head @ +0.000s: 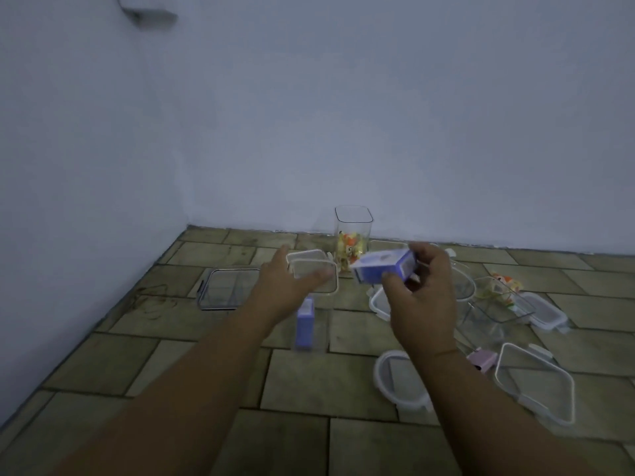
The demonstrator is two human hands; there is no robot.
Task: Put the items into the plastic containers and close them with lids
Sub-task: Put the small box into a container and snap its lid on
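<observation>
A pale bluish wall (343, 115) meets another at a corner on the left. High on that side hangs a small grey fixture (151, 14), blurred. The floor (326, 383) is brownish rectangular tiles with dark joints; thin dark scribbled marks (151, 297) lie near the left wall.

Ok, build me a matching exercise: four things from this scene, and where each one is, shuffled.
1 blue box
2 orange toys
3 pink box
4 grey-rimmed container

A in the tall jar
B on the floor by the square lid
C in the right hand
D far left on the floor

Pairs: 1-C, 2-A, 3-B, 4-D
</observation>
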